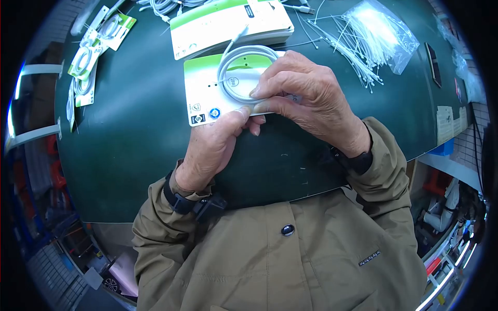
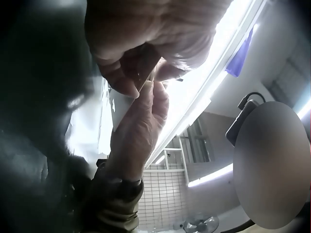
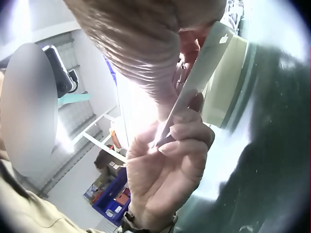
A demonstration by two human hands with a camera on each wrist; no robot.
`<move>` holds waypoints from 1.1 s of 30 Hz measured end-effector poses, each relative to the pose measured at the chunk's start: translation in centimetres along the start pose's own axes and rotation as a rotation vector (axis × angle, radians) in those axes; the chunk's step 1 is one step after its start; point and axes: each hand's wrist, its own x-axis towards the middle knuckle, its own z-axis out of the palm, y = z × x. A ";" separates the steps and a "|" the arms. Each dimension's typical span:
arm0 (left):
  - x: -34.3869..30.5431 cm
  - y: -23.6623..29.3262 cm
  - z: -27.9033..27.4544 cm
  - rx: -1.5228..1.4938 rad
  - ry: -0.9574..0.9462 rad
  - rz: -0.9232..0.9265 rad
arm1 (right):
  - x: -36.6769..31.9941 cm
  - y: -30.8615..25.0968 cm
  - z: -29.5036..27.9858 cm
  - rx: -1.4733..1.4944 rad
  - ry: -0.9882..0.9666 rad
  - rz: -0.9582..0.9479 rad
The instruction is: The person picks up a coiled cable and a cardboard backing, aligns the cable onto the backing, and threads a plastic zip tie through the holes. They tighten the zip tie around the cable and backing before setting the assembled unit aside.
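Observation:
In the head view, a white and green card (image 1: 199, 90) is held over the table by the left hand (image 1: 210, 142), whose thumb lies on its front near the lower edge with fingers behind. Lying against the card's face is a pale coiled cable (image 1: 250, 50), one connector end sticking up past the card's top edge. The right hand (image 1: 316, 98) pinches the coil's lower right part between thumb and fingers. In the right wrist view, the card (image 3: 206, 63) appears edge-on, with the left hand's fingers (image 3: 187, 131) curled at its lower end.
A stack of similar cards (image 1: 194, 39) lies behind the hands. Several carded cable coils (image 1: 110, 28) are at the left. White zip ties (image 1: 358, 54) spill from a clear bag (image 1: 407, 54) at the right, near a phone (image 1: 433, 65). Loose cables (image 1: 162, 7) lie at the back.

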 end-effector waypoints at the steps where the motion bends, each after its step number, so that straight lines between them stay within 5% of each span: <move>1: -0.1 -0.2 0.2 -0.017 0.031 0.005 | -0.1 0.0 0.2 0.020 -0.018 0.018; 9: 0.3 -0.4 0.4 0.161 0.313 -0.029 | -0.6 -0.5 2.4 0.205 -0.077 0.227; 18: 0.4 -0.4 0.1 0.168 0.341 0.067 | -0.5 0.2 2.7 0.121 -0.085 0.104; 33: 0.6 0.0 0.5 0.253 0.366 0.049 | -0.3 0.0 2.3 0.200 -0.151 0.199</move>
